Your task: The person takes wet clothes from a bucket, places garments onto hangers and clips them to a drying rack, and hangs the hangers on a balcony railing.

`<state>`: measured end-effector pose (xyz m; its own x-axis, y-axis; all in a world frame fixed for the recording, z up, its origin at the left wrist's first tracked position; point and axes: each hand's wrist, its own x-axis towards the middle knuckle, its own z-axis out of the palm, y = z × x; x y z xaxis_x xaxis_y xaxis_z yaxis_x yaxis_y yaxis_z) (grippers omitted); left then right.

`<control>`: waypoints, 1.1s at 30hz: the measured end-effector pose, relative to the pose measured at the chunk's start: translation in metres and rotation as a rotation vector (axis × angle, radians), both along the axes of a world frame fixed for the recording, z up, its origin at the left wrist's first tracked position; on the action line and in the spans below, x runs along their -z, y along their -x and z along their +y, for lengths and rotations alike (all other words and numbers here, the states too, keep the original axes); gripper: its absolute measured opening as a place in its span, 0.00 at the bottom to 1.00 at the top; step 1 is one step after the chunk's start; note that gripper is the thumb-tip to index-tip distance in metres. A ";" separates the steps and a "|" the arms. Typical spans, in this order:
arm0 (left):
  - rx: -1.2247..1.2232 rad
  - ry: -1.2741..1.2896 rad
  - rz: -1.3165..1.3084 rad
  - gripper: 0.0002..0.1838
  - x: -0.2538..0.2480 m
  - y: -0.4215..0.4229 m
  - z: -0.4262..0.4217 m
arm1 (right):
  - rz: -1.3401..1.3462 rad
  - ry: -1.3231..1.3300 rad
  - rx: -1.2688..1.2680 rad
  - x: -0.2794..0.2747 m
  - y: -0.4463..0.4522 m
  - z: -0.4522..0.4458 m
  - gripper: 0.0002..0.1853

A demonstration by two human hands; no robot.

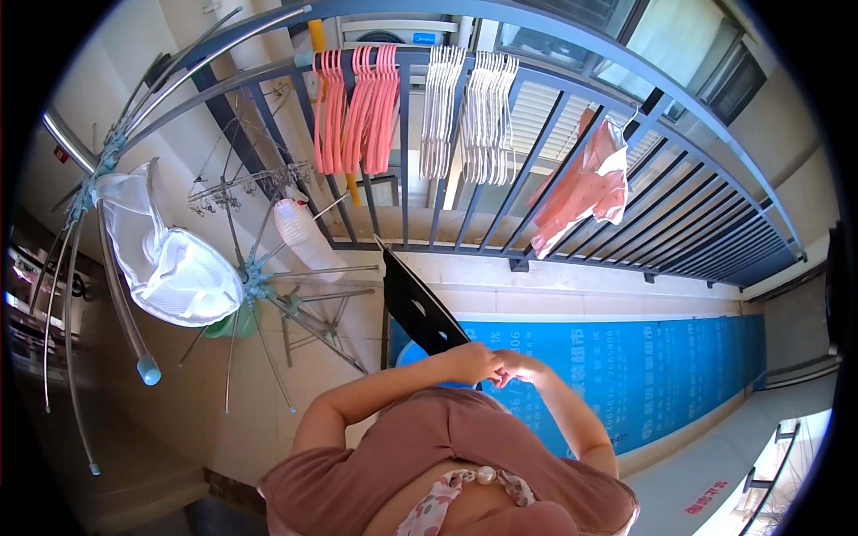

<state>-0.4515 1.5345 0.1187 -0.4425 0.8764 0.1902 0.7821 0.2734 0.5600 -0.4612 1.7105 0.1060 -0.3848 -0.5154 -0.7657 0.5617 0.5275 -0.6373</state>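
In the head view, a black garment with small white marks stretches out in front of my chest, its far corner pointing up toward the railing. A thin pale edge runs along its right side. My left hand is closed on its near end. Against it, my right hand is closed too, fingers bent at the same end. The two hands touch, and the cloth between the fingers is mostly hidden.
Pink hangers and white hangers hang on the dark railing, with a pink shirt farther right. At left stands a metal rack with a white mesh bag. Blue sheeting covers a ledge on the right.
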 end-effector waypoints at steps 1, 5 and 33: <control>-0.009 0.025 0.002 0.13 -0.008 -0.001 0.000 | 0.006 0.100 0.110 0.011 -0.005 0.006 0.12; -0.003 -0.033 0.079 0.12 -0.020 0.005 0.008 | 0.206 0.278 0.592 0.003 -0.019 0.001 0.14; -0.329 -0.748 0.661 0.15 -0.184 0.079 -0.005 | 1.475 0.151 0.753 -0.206 0.016 0.080 0.07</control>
